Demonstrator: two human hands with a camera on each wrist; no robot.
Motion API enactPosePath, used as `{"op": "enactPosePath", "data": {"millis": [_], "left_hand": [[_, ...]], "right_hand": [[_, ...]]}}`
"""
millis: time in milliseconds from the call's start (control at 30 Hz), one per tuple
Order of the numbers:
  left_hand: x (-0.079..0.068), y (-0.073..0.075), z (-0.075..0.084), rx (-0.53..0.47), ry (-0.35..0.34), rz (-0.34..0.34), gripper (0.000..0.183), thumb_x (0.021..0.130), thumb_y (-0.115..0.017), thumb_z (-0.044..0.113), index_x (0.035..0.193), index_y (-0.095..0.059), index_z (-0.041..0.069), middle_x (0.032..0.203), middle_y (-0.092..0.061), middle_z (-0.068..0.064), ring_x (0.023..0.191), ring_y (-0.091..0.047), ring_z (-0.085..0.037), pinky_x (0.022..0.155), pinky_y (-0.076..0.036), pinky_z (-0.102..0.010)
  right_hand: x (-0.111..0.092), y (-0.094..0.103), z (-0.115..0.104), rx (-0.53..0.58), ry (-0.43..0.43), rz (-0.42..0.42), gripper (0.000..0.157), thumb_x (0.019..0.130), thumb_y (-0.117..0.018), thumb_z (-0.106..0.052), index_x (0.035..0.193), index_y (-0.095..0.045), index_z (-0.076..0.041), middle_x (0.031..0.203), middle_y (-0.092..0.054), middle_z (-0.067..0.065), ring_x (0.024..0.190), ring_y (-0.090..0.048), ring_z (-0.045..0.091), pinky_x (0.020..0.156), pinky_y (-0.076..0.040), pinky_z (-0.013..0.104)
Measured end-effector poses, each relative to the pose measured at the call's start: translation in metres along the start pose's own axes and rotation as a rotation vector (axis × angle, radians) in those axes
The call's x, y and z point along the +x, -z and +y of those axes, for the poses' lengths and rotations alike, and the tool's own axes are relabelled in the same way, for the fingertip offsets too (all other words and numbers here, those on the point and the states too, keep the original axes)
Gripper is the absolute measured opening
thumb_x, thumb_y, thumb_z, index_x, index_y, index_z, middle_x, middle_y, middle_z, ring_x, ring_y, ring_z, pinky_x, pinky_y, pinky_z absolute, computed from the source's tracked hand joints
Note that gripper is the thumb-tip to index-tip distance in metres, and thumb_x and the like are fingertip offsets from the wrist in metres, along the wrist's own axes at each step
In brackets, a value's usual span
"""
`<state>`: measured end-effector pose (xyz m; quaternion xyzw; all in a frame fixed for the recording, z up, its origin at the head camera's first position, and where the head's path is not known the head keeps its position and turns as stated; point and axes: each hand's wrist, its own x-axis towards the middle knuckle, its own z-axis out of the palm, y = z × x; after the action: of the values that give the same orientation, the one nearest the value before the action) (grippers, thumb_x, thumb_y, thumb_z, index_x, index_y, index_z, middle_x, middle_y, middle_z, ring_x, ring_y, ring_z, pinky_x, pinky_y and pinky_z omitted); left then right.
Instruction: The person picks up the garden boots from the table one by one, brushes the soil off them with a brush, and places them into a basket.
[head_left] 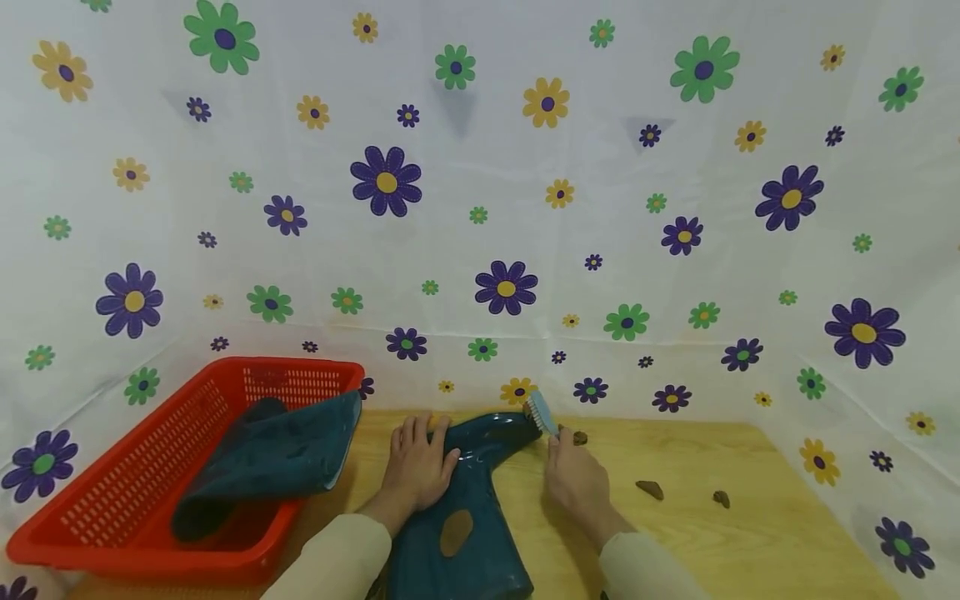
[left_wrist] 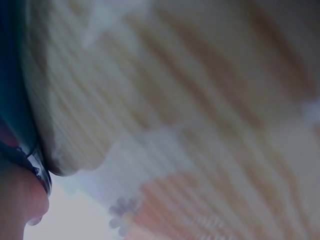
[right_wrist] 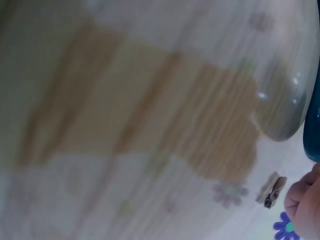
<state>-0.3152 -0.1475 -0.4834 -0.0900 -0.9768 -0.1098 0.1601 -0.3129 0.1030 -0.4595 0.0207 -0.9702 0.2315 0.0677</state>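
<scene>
A glossy teal rubber boot [head_left: 457,500] lies on its side on the wooden table, its toe pointing right and a brown patch [head_left: 456,533] on its shaft. My left hand [head_left: 422,462] holds it around the heel, thumb over the near side. With my right hand [head_left: 577,477] I grip a small brush [head_left: 542,412] by its handle; it has a light blue back and white bristles, which are against the boot's toe end. Each wrist view catches only a strip of the boot [left_wrist: 11,90] and part of a hand at its edge.
On the left stands a red plastic basket [head_left: 150,562] with a second teal boot [head_left: 277,458] leaning inside it. Several brown clumps, among them one larger piece [head_left: 649,489], are scattered on the table [head_left: 720,558] at right. A flower-printed white sheet [head_left: 480,242] encloses the back and sides.
</scene>
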Motion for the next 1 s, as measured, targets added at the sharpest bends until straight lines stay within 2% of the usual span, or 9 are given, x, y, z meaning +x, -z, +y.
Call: {"op": "enactPosePath", "data": {"millis": [167, 233, 433, 533, 600, 700, 767, 833, 1000], "left_hand": [[0.002, 0.002, 0.0, 0.019, 0.01, 0.002, 0.054, 0.102, -0.05, 0.042, 0.146, -0.038, 0.014, 0.147, -0.033, -0.02, 0.134, -0.029, -0.041, 0.114, -0.023, -0.058], [0.002, 0.002, 0.0, 0.018, 0.012, 0.002, 0.053, 0.102, -0.05, 0.042, 0.146, -0.038, 0.015, 0.147, -0.033, -0.02, 0.134, -0.03, -0.041, 0.114, -0.023, -0.058], [0.001, 0.003, 0.002, 0.015, 0.007, -0.016, 0.054, 0.103, -0.049, 0.042, 0.147, -0.038, 0.014, 0.147, -0.032, -0.02, 0.134, -0.029, -0.041, 0.114, -0.023, -0.059], [0.001, 0.001, 0.001, 0.019, 0.008, -0.007, 0.054, 0.102, -0.05, 0.042, 0.147, -0.038, 0.014, 0.147, -0.032, -0.02, 0.133, -0.03, -0.041, 0.114, -0.023, -0.059], [0.0, 0.0, 0.0, 0.023, 0.01, -0.005, 0.055, 0.102, -0.05, 0.043, 0.147, -0.038, 0.014, 0.147, -0.032, -0.02, 0.133, -0.03, -0.041, 0.114, -0.024, -0.059], [0.0, -0.002, -0.002, 0.03, 0.014, -0.002, 0.055, 0.102, -0.049, 0.044, 0.147, -0.038, 0.015, 0.147, -0.032, -0.02, 0.134, -0.03, -0.041, 0.114, -0.024, -0.059], [0.0, -0.003, -0.002, 0.022, 0.011, -0.003, 0.054, 0.102, -0.049, 0.043, 0.147, -0.038, 0.015, 0.147, -0.032, -0.02, 0.134, -0.03, -0.041, 0.114, -0.024, -0.059], [-0.001, -0.003, -0.001, 0.01, 0.004, -0.004, 0.054, 0.102, -0.05, 0.043, 0.147, -0.038, 0.014, 0.147, -0.033, -0.021, 0.133, -0.03, -0.042, 0.113, -0.024, -0.06], [-0.002, 0.0, 0.002, 0.011, -0.005, -0.006, 0.054, 0.102, -0.051, 0.041, 0.146, -0.039, 0.012, 0.146, -0.033, -0.022, 0.133, -0.029, -0.043, 0.113, -0.024, -0.06]], "right_hand": [[0.002, -0.001, -0.004, -0.119, 0.16, 0.015, 0.027, 0.107, -0.038, -0.032, 0.11, -0.048, -0.007, 0.068, -0.053, 0.007, 0.054, -0.051, 0.021, 0.047, -0.038, 0.035], [0.002, 0.0, -0.004, -0.142, 0.173, 0.017, 0.028, 0.107, -0.038, -0.033, 0.109, -0.048, -0.007, 0.068, -0.055, 0.007, 0.054, -0.052, 0.022, 0.047, -0.039, 0.036], [0.002, 0.003, 0.006, -0.109, 0.008, -0.042, 0.045, 0.108, -0.028, -0.036, 0.134, -0.043, -0.001, 0.078, -0.059, 0.009, 0.063, -0.054, 0.021, 0.053, -0.042, 0.035], [0.001, 0.003, 0.007, -0.087, 0.003, -0.041, 0.045, 0.109, -0.027, -0.035, 0.133, -0.043, -0.001, 0.078, -0.057, 0.007, 0.063, -0.052, 0.02, 0.053, -0.04, 0.034], [-0.001, 0.002, 0.005, -0.093, 0.065, -0.018, 0.038, 0.108, -0.032, -0.034, 0.123, -0.046, -0.002, 0.072, -0.054, 0.006, 0.058, -0.051, 0.02, 0.05, -0.039, 0.034], [-0.003, -0.001, 0.0, -0.131, 0.207, 0.043, 0.028, 0.107, -0.039, -0.031, 0.111, -0.047, -0.004, 0.064, -0.05, 0.005, 0.051, -0.048, 0.019, 0.045, -0.038, 0.034], [-0.004, -0.003, -0.002, -0.17, 0.265, 0.075, 0.026, 0.105, -0.043, -0.029, 0.109, -0.049, -0.004, 0.063, -0.051, 0.005, 0.05, -0.049, 0.019, 0.044, -0.04, 0.035], [-0.004, -0.004, -0.002, -0.196, 0.258, 0.09, 0.028, 0.105, -0.044, -0.03, 0.111, -0.05, -0.003, 0.064, -0.054, 0.006, 0.051, -0.053, 0.02, 0.045, -0.043, 0.037], [-0.004, 0.0, 0.006, -0.226, 0.106, 0.037, 0.034, 0.107, -0.039, -0.028, 0.121, -0.047, 0.002, 0.069, -0.057, 0.009, 0.056, -0.059, 0.023, 0.05, -0.047, 0.04]]}}
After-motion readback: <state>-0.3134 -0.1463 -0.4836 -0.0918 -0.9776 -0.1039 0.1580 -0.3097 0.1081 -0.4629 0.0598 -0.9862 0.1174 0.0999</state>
